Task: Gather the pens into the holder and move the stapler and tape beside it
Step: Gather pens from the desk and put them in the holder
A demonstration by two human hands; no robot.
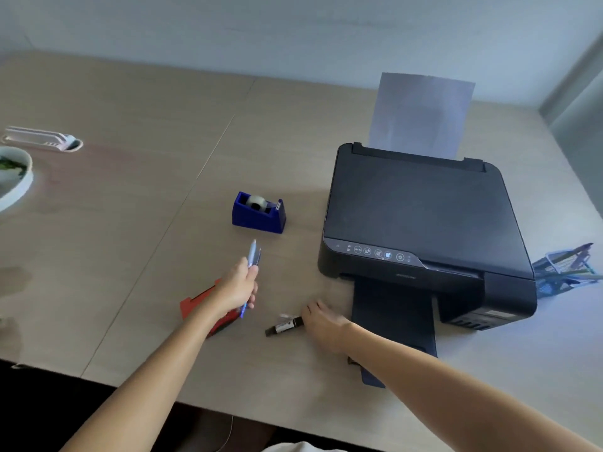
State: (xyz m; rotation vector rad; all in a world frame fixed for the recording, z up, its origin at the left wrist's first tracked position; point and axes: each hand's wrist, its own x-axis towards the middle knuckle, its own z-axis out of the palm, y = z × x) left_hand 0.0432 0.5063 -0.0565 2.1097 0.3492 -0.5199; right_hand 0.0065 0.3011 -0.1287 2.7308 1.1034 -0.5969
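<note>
Head view: my left hand (239, 285) is closed round a couple of pens (253, 257); my right hand (321, 321), blurred, seems to be pinching the black marker (283, 327) on the desk. Reaching past the printer (421, 223) to the mesh holder (567, 272), I could drop one.

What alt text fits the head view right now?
Left hand holds pens above a wooden desk; right hand touches a black marker. Blue tape dispenser, red stapler, printer and mesh holder sit nearby.
</note>
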